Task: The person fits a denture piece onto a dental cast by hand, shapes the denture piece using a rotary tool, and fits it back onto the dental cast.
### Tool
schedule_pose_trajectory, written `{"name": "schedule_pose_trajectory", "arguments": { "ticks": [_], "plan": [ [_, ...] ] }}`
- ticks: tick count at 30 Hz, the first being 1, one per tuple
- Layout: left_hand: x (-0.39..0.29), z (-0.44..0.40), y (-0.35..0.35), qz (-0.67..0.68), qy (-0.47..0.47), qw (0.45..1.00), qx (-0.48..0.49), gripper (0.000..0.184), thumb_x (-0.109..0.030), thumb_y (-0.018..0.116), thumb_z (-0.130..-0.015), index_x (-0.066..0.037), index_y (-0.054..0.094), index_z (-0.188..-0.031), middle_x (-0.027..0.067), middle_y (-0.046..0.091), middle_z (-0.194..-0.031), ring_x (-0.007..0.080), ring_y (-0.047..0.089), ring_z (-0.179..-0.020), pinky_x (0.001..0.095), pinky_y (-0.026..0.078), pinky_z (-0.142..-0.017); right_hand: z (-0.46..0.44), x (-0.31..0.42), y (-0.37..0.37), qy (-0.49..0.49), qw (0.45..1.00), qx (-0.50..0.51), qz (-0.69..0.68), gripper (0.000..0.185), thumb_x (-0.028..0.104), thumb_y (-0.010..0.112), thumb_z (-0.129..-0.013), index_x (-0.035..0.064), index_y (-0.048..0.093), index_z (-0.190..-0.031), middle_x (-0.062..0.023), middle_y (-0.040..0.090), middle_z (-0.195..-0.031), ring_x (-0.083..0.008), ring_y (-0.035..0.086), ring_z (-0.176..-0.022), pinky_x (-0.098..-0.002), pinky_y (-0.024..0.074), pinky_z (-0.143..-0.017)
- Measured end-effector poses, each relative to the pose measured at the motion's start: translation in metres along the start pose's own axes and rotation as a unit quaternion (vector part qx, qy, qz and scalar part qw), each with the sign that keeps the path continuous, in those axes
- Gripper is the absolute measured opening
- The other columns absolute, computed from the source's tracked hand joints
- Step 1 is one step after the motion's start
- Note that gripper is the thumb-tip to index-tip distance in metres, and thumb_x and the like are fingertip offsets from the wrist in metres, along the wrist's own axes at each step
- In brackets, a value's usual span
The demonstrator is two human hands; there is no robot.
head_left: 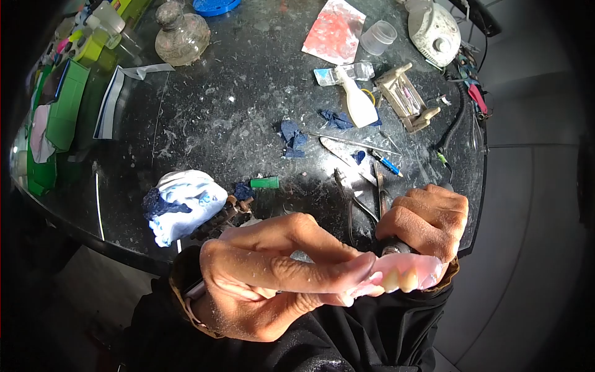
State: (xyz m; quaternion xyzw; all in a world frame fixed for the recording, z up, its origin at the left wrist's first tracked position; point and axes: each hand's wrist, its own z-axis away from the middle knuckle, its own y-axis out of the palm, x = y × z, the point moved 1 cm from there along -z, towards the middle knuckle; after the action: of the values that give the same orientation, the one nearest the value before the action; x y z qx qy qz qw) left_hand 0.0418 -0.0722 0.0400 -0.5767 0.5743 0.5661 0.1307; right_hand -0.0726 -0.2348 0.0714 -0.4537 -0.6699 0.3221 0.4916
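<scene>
My left hand (273, 266) pinches a pink denture (424, 266) with several yellowish teeth between thumb and fingers, low in front of me. Fine pale dust covers the fingers. Just behind the denture, my right hand (427, 217) is wrapped round a dark rotary handpiece (394, 247). Only its metal front part and a dark end above the fist show. The handpiece tip is hidden behind the denture, so I cannot tell whether they touch. Beyond my left hand sits a white, blue-smeared lump (192, 192), beside a small green cylinder (265, 182).
On the dusty black table lie pliers (348, 204), a blue pen (387, 163), a white bottle (358, 102) and blue scraps (292, 137). Farther off are a glass jar (181, 40), a clear cup (378, 38) and a white device (434, 34). A black cord (460, 111) runs along the right edge.
</scene>
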Motion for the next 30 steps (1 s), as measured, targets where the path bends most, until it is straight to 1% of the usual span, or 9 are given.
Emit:
{"name": "schedule_pose_trajectory", "arguments": {
  "ticks": [13, 16, 19, 20, 23, 24, 27, 28, 30],
  "plan": [
    [-0.004, 0.000, 0.001, -0.019, -0.024, 1.000, -0.006, 0.034, 0.012, 0.068, -0.072, -0.003, 0.068, -0.103, 0.0170, 0.064, -0.096, 0.0182, 0.065, -0.083, 0.0259, 0.054, -0.070, 0.000, 0.000, 0.003, -0.001, 1.000, -0.010, -0.008, 0.055, 0.058, 0.038, -0.085, 0.0117, 0.053, -0.058, 0.0008, 0.049, -0.051, -0.0148, 0.047, -0.039, -0.0290, 0.0282, -0.038],
    [-0.001, 0.001, 0.001, -0.005, -0.018, 1.000, -0.011, 0.033, 0.012, 0.068, -0.073, -0.002, 0.067, -0.103, 0.0170, 0.064, -0.095, 0.0185, 0.065, -0.083, 0.0261, 0.054, -0.070, 0.001, -0.001, 0.004, 0.004, 1.000, -0.021, -0.017, 0.054, 0.062, 0.050, -0.079, 0.0117, 0.053, -0.058, 0.0006, 0.049, -0.051, -0.0149, 0.047, -0.039, -0.0284, 0.0279, -0.038],
    [-0.010, 0.001, 0.000, -0.054, -0.041, 0.998, -0.018, 0.029, 0.011, 0.069, -0.073, 0.000, 0.066, -0.100, 0.0166, 0.063, -0.094, 0.0194, 0.066, -0.083, 0.0266, 0.055, -0.069, 0.003, -0.003, 0.004, -0.018, 0.999, -0.031, 0.005, 0.056, 0.066, 0.064, -0.063, 0.0112, 0.053, -0.058, 0.0004, 0.048, -0.050, -0.0145, 0.046, -0.039, -0.0278, 0.0264, -0.039],
    [-0.014, 0.001, -0.001, -0.083, -0.052, 0.995, -0.021, 0.027, 0.010, 0.069, -0.073, 0.001, 0.066, -0.098, 0.0164, 0.063, -0.093, 0.0197, 0.066, -0.083, 0.0268, 0.055, -0.069, 0.001, 0.001, 0.003, -0.009, 0.998, -0.057, 0.028, 0.062, 0.069, 0.070, -0.049, 0.0105, 0.052, -0.056, 0.0004, 0.046, -0.048, -0.0135, 0.043, -0.037, -0.0272, 0.0240, -0.039],
    [-0.004, 0.000, -0.006, -0.038, 0.020, 0.999, 0.007, 0.021, 0.009, 0.071, -0.072, 0.001, 0.066, -0.091, 0.0155, 0.062, -0.092, 0.0195, 0.066, -0.079, 0.0270, 0.056, -0.065, -0.001, 0.006, -0.003, 0.024, 0.998, -0.043, 0.034, 0.065, 0.073, 0.067, -0.051, 0.0102, 0.049, -0.054, 0.0017, 0.044, -0.047, -0.0119, 0.040, -0.036, -0.0265, 0.0223, -0.038],
    [-0.004, 0.000, -0.003, -0.045, 0.041, 0.998, -0.007, 0.020, 0.009, 0.072, -0.070, 0.000, 0.065, -0.087, 0.0147, 0.063, -0.089, 0.0200, 0.066, -0.076, 0.0268, 0.056, -0.062, 0.000, 0.008, -0.002, 0.030, 0.996, -0.063, 0.064, 0.068, 0.076, 0.064, -0.053, 0.0104, 0.046, -0.051, 0.0030, 0.042, -0.044, -0.0106, 0.037, -0.034, -0.0260, 0.0211, -0.037],
    [0.000, 0.007, 0.006, -0.060, 0.089, 0.992, -0.061, 0.021, 0.009, 0.076, -0.065, 0.001, 0.063, -0.078, 0.0133, 0.063, -0.080, 0.0226, 0.066, -0.072, 0.0276, 0.057, -0.058, -0.001, 0.009, -0.003, 0.015, 0.990, -0.101, 0.100, 0.066, 0.068, 0.073, -0.055, 0.0137, 0.037, -0.049, 0.0058, 0.029, -0.041, -0.0083, 0.027, -0.033, -0.0239, 0.0176, -0.036],
    [0.000, 0.007, 0.008, -0.063, 0.102, 0.989, -0.081, 0.021, 0.009, 0.077, -0.063, 0.001, 0.062, -0.076, 0.0129, 0.063, -0.077, 0.0236, 0.066, -0.071, 0.0281, 0.057, -0.056, -0.003, 0.011, -0.005, 0.005, 0.988, -0.097, 0.123, 0.067, 0.068, 0.072, -0.057, 0.0133, 0.034, -0.048, 0.0059, 0.028, -0.041, -0.0079, 0.026, -0.033, -0.0239, 0.0161, -0.036],
    [0.003, 0.002, 0.005, -0.059, 0.160, 0.984, -0.048, 0.021, 0.009, 0.077, -0.062, 0.001, 0.062, -0.075, 0.0127, 0.063, -0.077, 0.0238, 0.066, -0.070, 0.0281, 0.057, -0.056, -0.003, 0.014, -0.007, 0.009, 0.987, -0.093, 0.127, 0.068, 0.068, 0.072, -0.058, 0.0128, 0.033, -0.048, 0.0058, 0.028, -0.041, -0.0080, 0.025, -0.033, -0.0242, 0.0149, -0.036]
  ]
}}
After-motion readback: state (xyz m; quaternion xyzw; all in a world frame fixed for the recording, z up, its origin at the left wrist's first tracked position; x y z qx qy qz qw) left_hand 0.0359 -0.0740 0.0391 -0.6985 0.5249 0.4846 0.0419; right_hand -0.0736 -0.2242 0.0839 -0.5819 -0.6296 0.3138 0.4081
